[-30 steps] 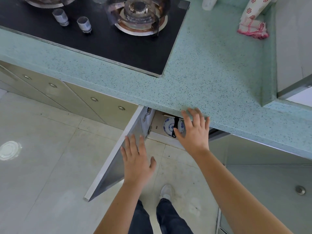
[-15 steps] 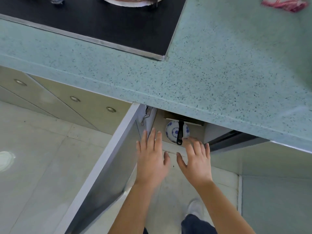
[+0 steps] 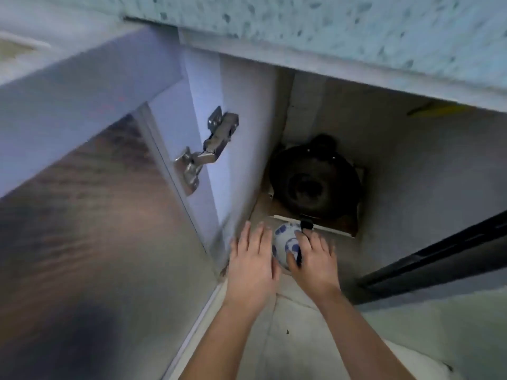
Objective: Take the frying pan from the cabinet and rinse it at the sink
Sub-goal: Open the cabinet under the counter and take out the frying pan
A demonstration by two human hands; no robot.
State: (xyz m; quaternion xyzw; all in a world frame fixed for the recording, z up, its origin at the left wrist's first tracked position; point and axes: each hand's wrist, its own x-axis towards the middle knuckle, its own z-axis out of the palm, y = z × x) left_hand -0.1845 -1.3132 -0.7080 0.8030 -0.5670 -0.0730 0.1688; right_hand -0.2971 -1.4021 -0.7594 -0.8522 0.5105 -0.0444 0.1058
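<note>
The view looks down into an open cabinet under a speckled teal countertop that runs across the top of the frame. The cabinet door is swung wide and fills the left half of the frame, with 1 metal hinge on its inner face, left of centre.

The frying pan sits at the front edge of the cabinet floor, just below the centre of the frame. It shows as a round white surface with blue patches, and its black handle crosses its right side. How it stands or leans is too blurred to tell.

The right hand is on the pan. Its thumb lies against the blue-and-white surface and its fingers curl over the far side of the black handle, so the hand grips the handle. The left hand is flat, its fingers straight and together, holding nothing. It lies just beside the pan's left edge; whether it touches the pan I cannot tell. Both forearms come up from the bottom edge of the frame.

Behind the pan, deeper in the cabinet and near the centre of the frame, a dark round pot rests on a sheet of brown cardboard. A dark edge slants across the right side. Pale floor tile shows between the 2 forearms.
</note>
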